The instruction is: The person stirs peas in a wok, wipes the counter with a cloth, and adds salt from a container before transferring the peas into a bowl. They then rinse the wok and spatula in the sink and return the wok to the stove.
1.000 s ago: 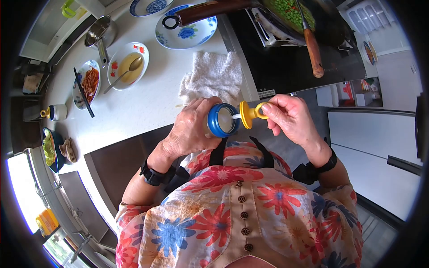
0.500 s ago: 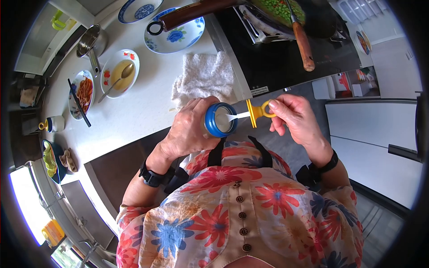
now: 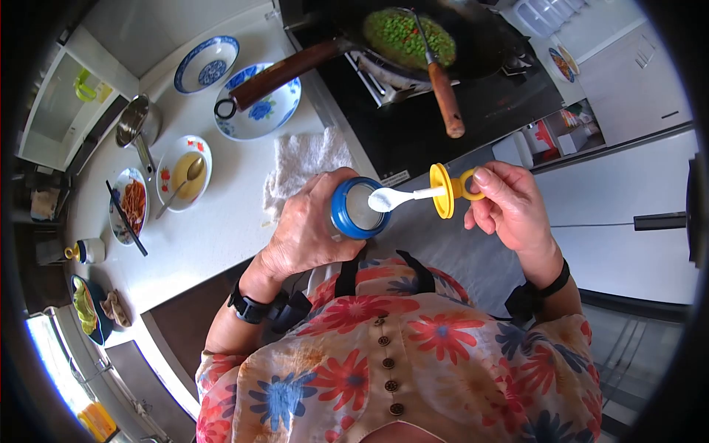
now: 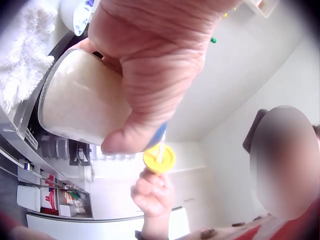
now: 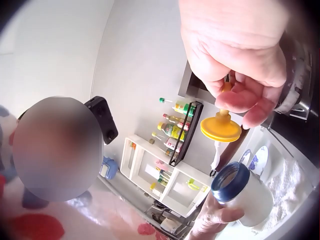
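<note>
In the head view the left hand (image 3: 306, 225) grips a jar whose blue rim (image 3: 340, 209) faces the right hand; the left wrist view shows its pale body (image 4: 82, 97). The right hand (image 3: 511, 204) pinches the ring of a yellow lid (image 3: 442, 191). From that lid a white spoon (image 3: 390, 199) extends, its bowl over the edge of the jar mouth, holding white granules. The right wrist view shows the yellow lid (image 5: 220, 127) above the jar (image 5: 252, 201), apart from it.
A white towel (image 3: 306, 162) lies just beyond the left hand. A wok (image 3: 473, 55) with green food and a wooden-handled utensil (image 3: 445, 100) stands on the stove. Bowls and plates, including a bowl with a spoon (image 3: 184, 173), sit on the counter (image 3: 177, 258).
The right hand has drawn the lid and spoon away to the right, bringing the spoon's bowl out of the jar. The head view has shifted, and the left hand still grips the jar.
</note>
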`<state>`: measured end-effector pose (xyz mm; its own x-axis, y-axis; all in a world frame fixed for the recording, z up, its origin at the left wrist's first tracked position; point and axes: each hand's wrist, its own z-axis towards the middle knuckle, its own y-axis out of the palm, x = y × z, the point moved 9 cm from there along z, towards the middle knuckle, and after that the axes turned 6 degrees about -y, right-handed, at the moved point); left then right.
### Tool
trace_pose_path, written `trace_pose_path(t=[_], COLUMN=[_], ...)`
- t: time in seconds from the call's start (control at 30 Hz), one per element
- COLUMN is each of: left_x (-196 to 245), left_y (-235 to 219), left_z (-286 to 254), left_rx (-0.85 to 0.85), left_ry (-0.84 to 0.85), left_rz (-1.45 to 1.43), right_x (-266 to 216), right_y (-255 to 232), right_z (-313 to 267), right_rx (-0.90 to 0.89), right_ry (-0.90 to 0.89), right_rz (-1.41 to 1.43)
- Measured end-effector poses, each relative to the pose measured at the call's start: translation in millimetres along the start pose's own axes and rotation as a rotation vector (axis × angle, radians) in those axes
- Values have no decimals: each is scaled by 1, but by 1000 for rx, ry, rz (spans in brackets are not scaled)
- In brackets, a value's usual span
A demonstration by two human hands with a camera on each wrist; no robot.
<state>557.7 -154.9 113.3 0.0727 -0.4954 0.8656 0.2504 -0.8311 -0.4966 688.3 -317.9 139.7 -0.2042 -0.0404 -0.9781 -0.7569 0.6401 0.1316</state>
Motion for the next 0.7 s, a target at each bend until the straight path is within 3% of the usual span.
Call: trace_pose_path(t=[0.23,0.33,0.37,0.53,0.7], left_x=[15,11,8,1,-6], left_y=[5,6,6,5,9], left_z=[14,14,13,8,5], left_rx=[-1,16,19,89,107], left_ry=[11,-10,-44,-122,-204], left_rz=[16,31,42,55,55], right_x=[-33,-55,-65,-90,-94], right_y=[-46,-91,-107,-178,-196], right_z=[18,40,49,129,202], right_rx=[25,175,269,338,368], right_ry=[-56,-118,-139,-184,-183], right_rz=[93,129,94,-178,-364])
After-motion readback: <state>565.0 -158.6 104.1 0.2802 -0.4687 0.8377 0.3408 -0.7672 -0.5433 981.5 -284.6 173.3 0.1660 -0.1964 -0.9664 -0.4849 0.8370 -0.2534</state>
